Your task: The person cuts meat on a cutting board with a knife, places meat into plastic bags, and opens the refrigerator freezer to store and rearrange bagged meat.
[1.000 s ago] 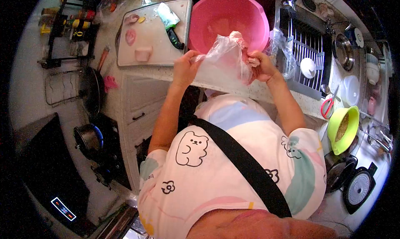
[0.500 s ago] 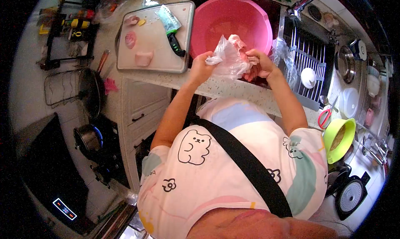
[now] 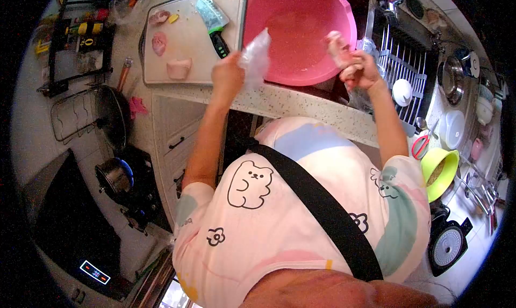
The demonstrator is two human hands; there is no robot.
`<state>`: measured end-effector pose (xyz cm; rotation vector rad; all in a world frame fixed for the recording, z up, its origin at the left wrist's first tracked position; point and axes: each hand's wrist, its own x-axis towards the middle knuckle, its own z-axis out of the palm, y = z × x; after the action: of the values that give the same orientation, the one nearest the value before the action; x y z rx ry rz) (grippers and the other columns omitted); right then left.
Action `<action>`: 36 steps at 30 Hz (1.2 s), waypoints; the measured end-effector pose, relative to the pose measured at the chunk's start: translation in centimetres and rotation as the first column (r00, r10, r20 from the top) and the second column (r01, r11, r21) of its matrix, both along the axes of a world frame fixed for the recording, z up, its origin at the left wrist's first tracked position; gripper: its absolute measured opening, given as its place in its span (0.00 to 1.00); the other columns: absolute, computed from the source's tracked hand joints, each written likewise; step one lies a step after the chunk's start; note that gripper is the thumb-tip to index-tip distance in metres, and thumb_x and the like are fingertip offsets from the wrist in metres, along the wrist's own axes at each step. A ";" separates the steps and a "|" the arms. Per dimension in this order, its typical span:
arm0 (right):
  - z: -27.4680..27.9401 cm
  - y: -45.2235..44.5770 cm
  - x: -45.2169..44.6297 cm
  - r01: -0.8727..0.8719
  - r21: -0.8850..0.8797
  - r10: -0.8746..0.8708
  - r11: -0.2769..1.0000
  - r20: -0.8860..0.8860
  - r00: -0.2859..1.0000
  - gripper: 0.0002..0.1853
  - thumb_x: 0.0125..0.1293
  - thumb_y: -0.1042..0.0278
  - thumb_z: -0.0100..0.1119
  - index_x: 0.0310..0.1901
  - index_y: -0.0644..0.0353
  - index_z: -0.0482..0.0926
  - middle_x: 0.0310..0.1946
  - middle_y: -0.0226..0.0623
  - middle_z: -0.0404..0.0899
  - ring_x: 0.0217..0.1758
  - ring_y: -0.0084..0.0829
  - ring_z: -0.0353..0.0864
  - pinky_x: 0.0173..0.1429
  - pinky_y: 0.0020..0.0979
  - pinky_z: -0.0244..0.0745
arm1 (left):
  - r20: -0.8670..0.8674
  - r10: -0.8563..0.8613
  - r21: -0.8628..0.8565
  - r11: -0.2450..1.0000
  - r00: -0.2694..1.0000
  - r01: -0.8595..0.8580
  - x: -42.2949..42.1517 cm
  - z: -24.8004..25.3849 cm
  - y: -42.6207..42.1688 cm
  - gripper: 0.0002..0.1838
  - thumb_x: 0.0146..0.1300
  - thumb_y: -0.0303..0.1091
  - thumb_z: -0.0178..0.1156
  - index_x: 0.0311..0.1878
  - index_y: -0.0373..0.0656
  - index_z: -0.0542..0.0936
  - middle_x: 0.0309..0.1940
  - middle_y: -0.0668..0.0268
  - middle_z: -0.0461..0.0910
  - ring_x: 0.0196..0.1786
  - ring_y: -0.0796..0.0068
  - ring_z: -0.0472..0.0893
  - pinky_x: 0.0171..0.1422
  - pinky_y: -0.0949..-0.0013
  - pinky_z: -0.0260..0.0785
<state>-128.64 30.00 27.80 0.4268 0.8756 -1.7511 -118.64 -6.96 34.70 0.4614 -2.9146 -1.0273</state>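
Observation:
My left hand [image 3: 228, 74] is closed on a clear plastic bag [image 3: 257, 58], just beyond the near right corner of the cutting board [image 3: 204, 77]. Across from it, my right hand [image 3: 365, 71] grips a piece of raw meat [image 3: 339, 51] at the right rim of the pink basin [image 3: 301, 78]. Reddish water shows inside the basin. On the board lie a cleaver [image 3: 212, 19] with a black and green handle, a pale chunk of meat [image 3: 178, 68] and a round pink slice [image 3: 159, 43]. Motion blurs my left hand slightly.
Right of the basin is a dish rack [image 3: 400, 66] with a white bowl [image 3: 402, 92]. Red-handled scissors [image 3: 420, 146] and a lime-green bowl [image 3: 441, 174] sit farther right. At the left, a pot [image 3: 114, 174] stands over a blue flame. A faucet [image 3: 392, 4] reaches over the sink.
My hands have moved apart: the left went left with the bag, the right went right with the meat. The meat has come out of the bag.

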 end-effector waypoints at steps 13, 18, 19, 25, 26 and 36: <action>4.6 -4.2 3.0 0.164 -0.640 -0.239 0.751 -0.031 0.971 0.35 0.61 0.43 0.38 0.52 0.74 0.64 0.27 0.61 0.74 0.15 0.39 0.76 0.24 0.43 0.80 | -0.028 -0.104 0.150 0.983 0.994 0.107 0.5 -0.1 3.2 0.09 0.53 0.32 0.60 0.35 0.36 0.78 0.27 0.48 0.78 0.34 0.50 0.79 0.35 0.61 0.69; 5.1 -4.9 3.9 0.178 -0.684 -0.262 0.708 -0.020 0.965 0.36 0.61 0.42 0.38 0.52 0.76 0.63 0.27 0.60 0.74 0.15 0.38 0.76 0.23 0.41 0.80 | 0.066 -0.063 0.248 0.968 0.996 0.045 1.6 -0.7 3.2 0.12 0.56 0.36 0.61 0.35 0.34 0.79 0.25 0.52 0.79 0.31 0.60 0.80 0.34 0.65 0.68; 5.4 -5.0 3.9 0.182 -0.674 -0.258 0.716 -0.014 0.966 0.36 0.61 0.41 0.38 0.51 0.75 0.64 0.27 0.60 0.74 0.15 0.37 0.76 0.23 0.41 0.80 | 0.099 -0.063 0.289 0.957 0.993 0.032 1.6 -0.4 3.2 0.12 0.57 0.36 0.62 0.35 0.34 0.79 0.23 0.54 0.79 0.29 0.65 0.80 0.33 0.66 0.68; 7.1 -5.8 4.7 0.229 -0.492 -0.294 0.840 -0.057 0.954 0.35 0.62 0.40 0.39 0.48 0.72 0.67 0.26 0.57 0.75 0.12 0.34 0.74 0.19 0.36 0.78 | 0.113 -0.050 0.364 0.932 0.992 0.006 3.1 -0.5 3.1 0.11 0.58 0.37 0.61 0.34 0.36 0.79 0.20 0.61 0.77 0.24 0.77 0.74 0.31 0.69 0.66; 7.3 -6.0 4.7 0.233 -0.444 -0.285 0.865 -0.053 0.957 0.34 0.62 0.39 0.39 0.46 0.70 0.69 0.26 0.57 0.75 0.13 0.34 0.75 0.20 0.36 0.79 | 0.108 -0.051 0.363 0.932 0.993 0.009 3.4 -0.7 3.0 0.11 0.58 0.37 0.61 0.34 0.36 0.79 0.20 0.61 0.77 0.24 0.77 0.74 0.31 0.69 0.66; 8.4 -6.9 5.3 0.185 -0.269 -0.209 0.945 -0.065 0.976 0.30 0.61 0.37 0.44 0.39 0.63 0.74 0.27 0.55 0.77 0.20 0.38 0.80 0.25 0.41 0.82 | 0.143 -0.018 0.426 0.903 0.990 -0.045 5.2 -2.7 3.3 0.16 0.55 0.40 0.63 0.40 0.38 0.77 0.26 0.61 0.78 0.29 0.74 0.76 0.36 0.68 0.68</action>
<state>-123.38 23.14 36.20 0.2670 0.6701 -2.0542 -113.41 -3.66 31.99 0.5851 -2.7826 -1.7134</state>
